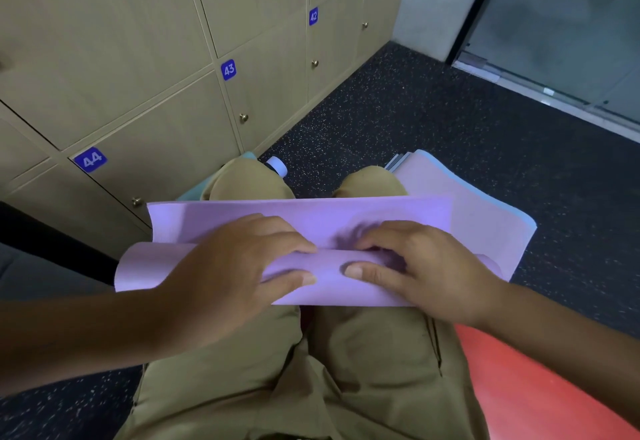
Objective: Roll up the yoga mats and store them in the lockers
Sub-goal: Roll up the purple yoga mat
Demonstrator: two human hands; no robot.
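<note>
Khaki trousers (263, 370) filled the bottom centre of the frame, the person seated with knees pointing up the frame. Across the thighs, at mid-frame, lay the purple yoga mat (311, 218), its near edge turned over into a loose roll that ran left to right. Both hands sat on that roll, side by side and close together near the middle. The left hand (239, 266) came in from the lower left; its fingers were curled over the top of the roll and its thumb lay along the near side, so it gripped the rolled edge. The right hand (415, 266) came in from the lower right and held the roll the same way, fingers bent over the fold and thumb pressed flat on the near face; its fingertips were blurred. Beyond the hands the unrolled part of the mat stretched flat toward the knees.

To the right of the knees, at centre right, a stack of flat mats (485, 204) lay on the dark speckled floor (415, 121), pinkish on top with a pale blue edge showing. A red mat (526, 387) occupied the lower right corner. Between the knees a white bottle cap (278, 165) showed. Beige lockers (138, 59) with blue number plates 41 to 44 filled the upper left, all doors closed.
</note>
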